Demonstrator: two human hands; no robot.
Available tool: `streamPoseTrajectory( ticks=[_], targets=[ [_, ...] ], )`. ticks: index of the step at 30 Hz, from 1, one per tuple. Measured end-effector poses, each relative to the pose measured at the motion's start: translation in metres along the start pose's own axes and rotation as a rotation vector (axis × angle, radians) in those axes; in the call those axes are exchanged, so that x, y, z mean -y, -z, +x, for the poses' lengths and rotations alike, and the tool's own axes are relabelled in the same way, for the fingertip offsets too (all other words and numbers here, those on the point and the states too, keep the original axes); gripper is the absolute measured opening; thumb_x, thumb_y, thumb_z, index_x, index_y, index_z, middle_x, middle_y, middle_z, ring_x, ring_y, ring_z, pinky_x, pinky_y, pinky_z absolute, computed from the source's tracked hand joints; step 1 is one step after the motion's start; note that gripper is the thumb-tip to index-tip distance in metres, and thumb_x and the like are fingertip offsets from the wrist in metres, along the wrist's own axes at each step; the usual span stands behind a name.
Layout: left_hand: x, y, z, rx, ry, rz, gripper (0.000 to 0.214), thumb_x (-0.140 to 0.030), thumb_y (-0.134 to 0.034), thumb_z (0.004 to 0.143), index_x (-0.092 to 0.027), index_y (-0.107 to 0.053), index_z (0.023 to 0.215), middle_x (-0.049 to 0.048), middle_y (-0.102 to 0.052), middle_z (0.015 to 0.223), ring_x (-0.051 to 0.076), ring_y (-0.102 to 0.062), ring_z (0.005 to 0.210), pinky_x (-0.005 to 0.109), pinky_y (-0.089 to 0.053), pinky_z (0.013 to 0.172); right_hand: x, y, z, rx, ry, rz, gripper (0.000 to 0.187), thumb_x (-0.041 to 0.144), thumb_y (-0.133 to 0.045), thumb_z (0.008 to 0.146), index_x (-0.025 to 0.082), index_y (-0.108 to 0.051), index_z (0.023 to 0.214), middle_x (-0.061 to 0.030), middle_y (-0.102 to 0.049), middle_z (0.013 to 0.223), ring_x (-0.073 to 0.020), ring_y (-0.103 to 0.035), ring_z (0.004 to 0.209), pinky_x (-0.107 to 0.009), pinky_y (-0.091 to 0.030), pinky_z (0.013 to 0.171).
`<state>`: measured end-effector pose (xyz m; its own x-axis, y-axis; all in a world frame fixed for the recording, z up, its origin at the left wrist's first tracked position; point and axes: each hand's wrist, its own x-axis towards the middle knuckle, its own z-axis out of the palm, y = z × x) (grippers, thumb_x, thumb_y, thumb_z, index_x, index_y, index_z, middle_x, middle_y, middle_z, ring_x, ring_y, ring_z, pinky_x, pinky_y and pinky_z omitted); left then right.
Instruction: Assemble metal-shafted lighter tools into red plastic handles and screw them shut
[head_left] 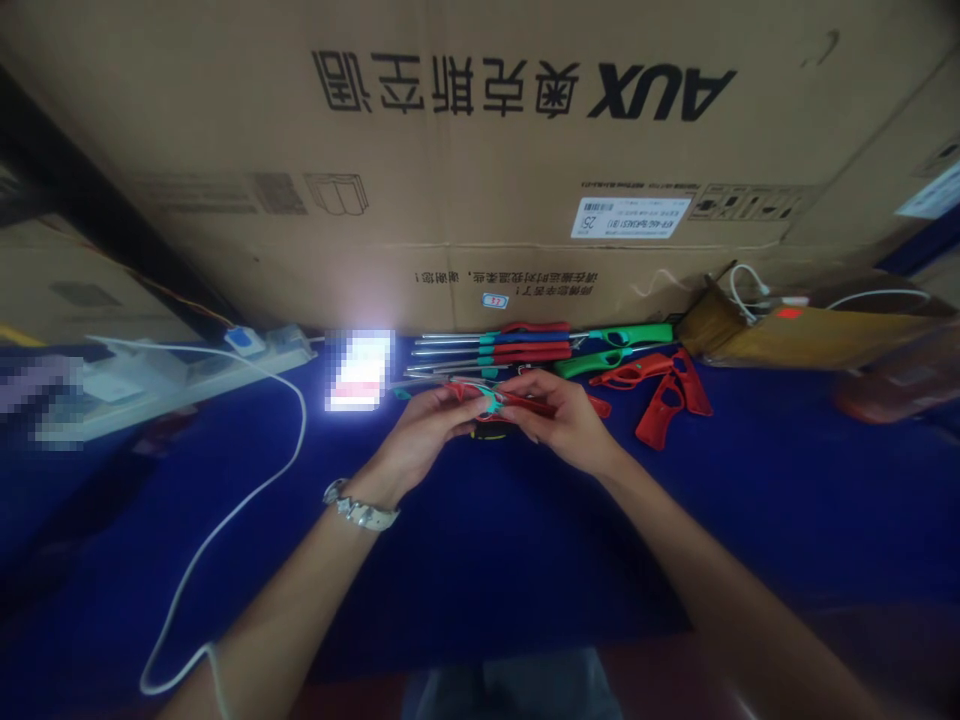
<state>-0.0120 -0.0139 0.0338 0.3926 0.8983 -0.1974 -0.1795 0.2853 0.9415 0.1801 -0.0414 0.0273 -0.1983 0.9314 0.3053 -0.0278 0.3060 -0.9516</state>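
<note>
Both hands meet over the blue cloth, closed on a long-nosed lighter [491, 401] with a red body and a teal part in the middle. My left hand [424, 432] pinches it near the teal part. My right hand [564, 418] grips its red handle end, and the fingers cover much of it. Just behind the hands lie several finished-looking lighters [534, 352] with metal tubes and red or blue handles. Green lighter bodies [626, 348] sit to their right. Loose red handle shells [661, 412] lie beyond my right hand.
A large cardboard box [450, 220] stands as a wall behind. On the left are a white power strip [281, 348], a white cable [304, 420] and a bright blurred-out screen [360, 370]. An open cardboard container [795, 340] with white cords is at right. Blue cloth [495, 550] covers the table.
</note>
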Motion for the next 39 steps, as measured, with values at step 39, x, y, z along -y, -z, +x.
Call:
streamPoseTrajectory(
  ticks=[39],
  targets=[
    [0.001,-0.005,0.006,-0.106,-0.304,0.005,0.018,-0.03,-0.087,0.065,-0.02,-0.073,0.072,-0.0014,-0.068,0.072,0.01,-0.056,0.066,0.026,-0.046,0.067,-0.01,-0.021,0.002,-0.153,0.046,0.113,0.029,0.036,-0.079,0.08,0.02,-0.064,0.099,0.0022,-0.062,0.076,-0.0063,-0.047,0.05,-0.024,-0.037,0.047]
  ],
)
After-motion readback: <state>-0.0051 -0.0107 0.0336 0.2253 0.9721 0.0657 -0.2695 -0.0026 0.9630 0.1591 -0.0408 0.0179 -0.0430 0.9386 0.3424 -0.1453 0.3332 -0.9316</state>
